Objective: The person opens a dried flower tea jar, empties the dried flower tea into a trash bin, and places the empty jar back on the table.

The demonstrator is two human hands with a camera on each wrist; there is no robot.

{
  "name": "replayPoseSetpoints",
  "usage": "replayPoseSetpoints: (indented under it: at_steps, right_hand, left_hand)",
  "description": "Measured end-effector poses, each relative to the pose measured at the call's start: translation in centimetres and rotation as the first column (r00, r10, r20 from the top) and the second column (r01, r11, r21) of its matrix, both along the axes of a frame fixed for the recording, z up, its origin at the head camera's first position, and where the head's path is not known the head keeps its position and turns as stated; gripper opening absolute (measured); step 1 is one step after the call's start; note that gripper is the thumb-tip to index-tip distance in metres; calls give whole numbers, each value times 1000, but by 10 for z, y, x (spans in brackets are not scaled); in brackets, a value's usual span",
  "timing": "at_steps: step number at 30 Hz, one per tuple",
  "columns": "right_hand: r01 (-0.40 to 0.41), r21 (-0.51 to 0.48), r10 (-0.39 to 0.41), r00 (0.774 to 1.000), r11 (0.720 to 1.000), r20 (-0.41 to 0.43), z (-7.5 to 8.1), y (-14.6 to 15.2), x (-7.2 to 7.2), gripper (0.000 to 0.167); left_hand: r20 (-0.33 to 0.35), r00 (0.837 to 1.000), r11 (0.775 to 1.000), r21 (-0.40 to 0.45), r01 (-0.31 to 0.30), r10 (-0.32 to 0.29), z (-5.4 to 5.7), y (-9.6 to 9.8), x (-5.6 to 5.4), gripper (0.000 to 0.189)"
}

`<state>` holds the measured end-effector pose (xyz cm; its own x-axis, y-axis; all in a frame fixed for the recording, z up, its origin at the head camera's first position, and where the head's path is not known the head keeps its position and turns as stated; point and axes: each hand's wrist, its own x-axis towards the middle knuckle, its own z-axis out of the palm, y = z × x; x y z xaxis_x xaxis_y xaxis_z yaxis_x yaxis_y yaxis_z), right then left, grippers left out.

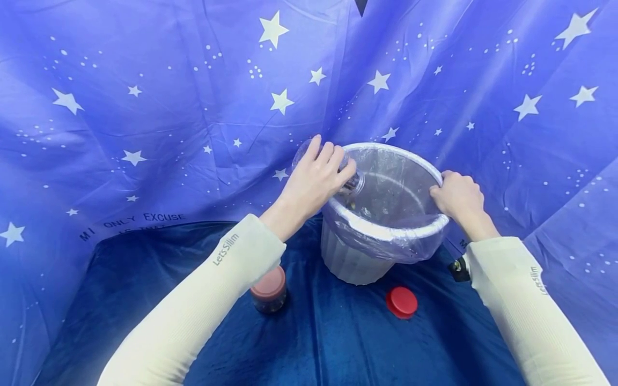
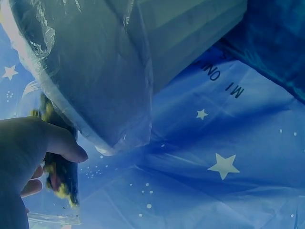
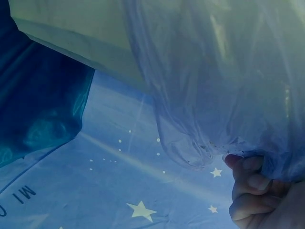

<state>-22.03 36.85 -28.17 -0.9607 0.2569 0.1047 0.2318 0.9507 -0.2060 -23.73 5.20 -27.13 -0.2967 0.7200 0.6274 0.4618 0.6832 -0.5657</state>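
Observation:
My left hand is wrapped around a clear jar, which tips with its mouth over the left rim of a white trash bin. Dark and yellowish bits fill part of the jar in the left wrist view; what they are cannot be told. A thin clear trash bag lines the bin and folds down over its rim. On the bin's right side, my right hand grips the rim through the bag. The right wrist view shows the curled fingers under the bag's edge.
A red lid lies on the dark blue cloth in front of the bin. Left of the bin stands a second jar with a reddish lid, partly behind the left sleeve. A blue star-patterned curtain hangs close behind the bin.

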Motion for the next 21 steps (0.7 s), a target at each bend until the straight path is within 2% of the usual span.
replayPoseSetpoints:
  at_steps: [10, 17, 21]
  right_hand:
    - [3, -1, -3, 1000, 1000, 0, 0, 0, 0, 47]
    - [5, -3, -5, 1000, 1000, -2, 0, 0, 0, 45]
    - [7, -3, -7, 1000, 1000, 2, 0, 0, 0, 45]
  left_hand:
    - [12, 1000, 1000, 21, 1, -1, -2, 0, -1, 29]
    - [14, 1000, 999, 43, 6, -7, -1, -1, -1, 35]
    - [33, 999, 998, 59, 4, -6, -2, -1, -1, 25]
